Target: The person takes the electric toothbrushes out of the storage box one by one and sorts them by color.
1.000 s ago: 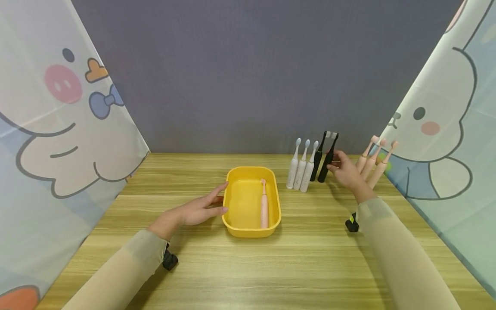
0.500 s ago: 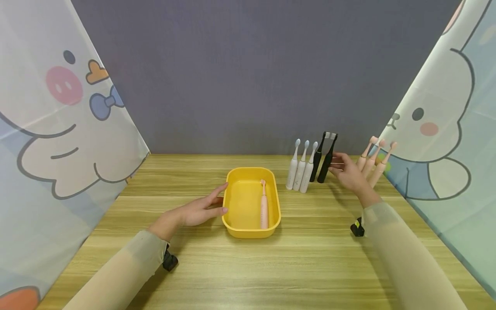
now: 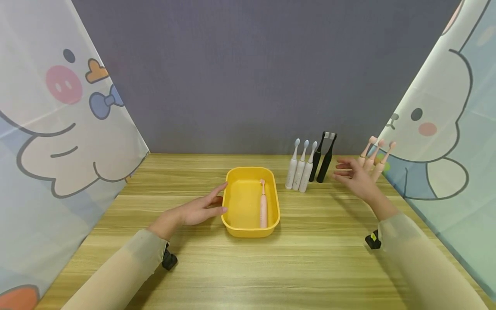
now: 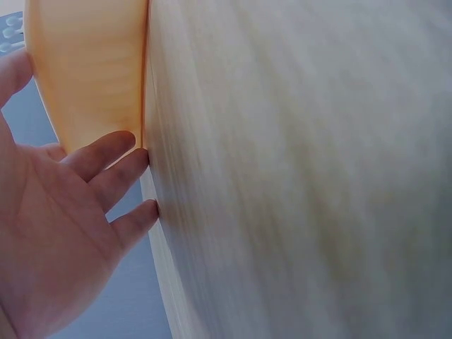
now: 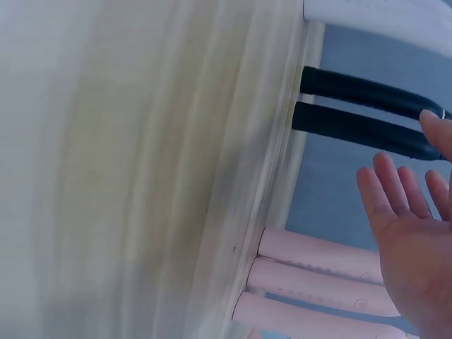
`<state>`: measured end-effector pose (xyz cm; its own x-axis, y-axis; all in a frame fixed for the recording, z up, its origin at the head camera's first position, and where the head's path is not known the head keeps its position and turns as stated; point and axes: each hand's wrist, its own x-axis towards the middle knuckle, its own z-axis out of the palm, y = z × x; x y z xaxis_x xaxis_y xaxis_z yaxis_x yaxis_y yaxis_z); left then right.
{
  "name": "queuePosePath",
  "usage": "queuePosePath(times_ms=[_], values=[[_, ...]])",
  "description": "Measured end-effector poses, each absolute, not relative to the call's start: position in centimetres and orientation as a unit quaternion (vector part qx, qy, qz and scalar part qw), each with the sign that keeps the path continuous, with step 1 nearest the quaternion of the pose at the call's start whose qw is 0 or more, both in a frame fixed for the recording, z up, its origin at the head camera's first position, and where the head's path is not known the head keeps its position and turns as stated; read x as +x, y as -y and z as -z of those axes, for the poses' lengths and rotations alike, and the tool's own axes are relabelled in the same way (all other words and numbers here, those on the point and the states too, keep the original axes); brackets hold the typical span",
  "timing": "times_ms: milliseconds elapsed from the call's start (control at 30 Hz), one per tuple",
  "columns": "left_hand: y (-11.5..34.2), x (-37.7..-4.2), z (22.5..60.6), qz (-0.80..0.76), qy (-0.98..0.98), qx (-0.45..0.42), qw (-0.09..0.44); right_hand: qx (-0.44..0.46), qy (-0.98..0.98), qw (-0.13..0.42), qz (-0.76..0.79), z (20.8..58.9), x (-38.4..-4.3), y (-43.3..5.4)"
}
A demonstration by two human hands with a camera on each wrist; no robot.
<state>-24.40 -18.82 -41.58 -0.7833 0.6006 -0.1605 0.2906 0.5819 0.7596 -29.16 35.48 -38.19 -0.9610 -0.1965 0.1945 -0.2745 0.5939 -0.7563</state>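
Observation:
My left hand (image 3: 199, 211) rests against the left side of a yellow plastic bin (image 3: 250, 232), thumb at its rim, fingers extended. In the left wrist view, fingertips (image 4: 131, 166) lie along the bin's outer wall (image 4: 92, 78). A pink electric toothbrush (image 3: 264, 211) lies inside the bin along its right side. Two black electric toothbrushes (image 3: 324, 167) stand upright on the table. Just right of them, my right hand (image 3: 358, 178) hovers with fingers spread and holds nothing. Three pink electric toothbrushes (image 3: 381, 167) stand behind that hand, partly hidden by it.
Three white electric toothbrushes (image 3: 300, 174) stand left of the black ones. A grey panel (image 3: 248, 86) closes off the table's back edge. Cartoon-printed cloths (image 3: 69, 129) flank both sides of the wooden table (image 3: 248, 271).
My right hand has come off the nearer black toothbrush and moved right, toward the pink ones. That black toothbrush stands where it was. The left hand stays at the bin.

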Motion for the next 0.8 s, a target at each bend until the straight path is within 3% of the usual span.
queuePosePath(times_ms=[800], values=[[19.0, -24.4, 41.8, -0.381, -0.866, 0.257, 0.198, 0.225, 0.853, -0.015, -0.471, 38.0, -24.2, -29.2]])
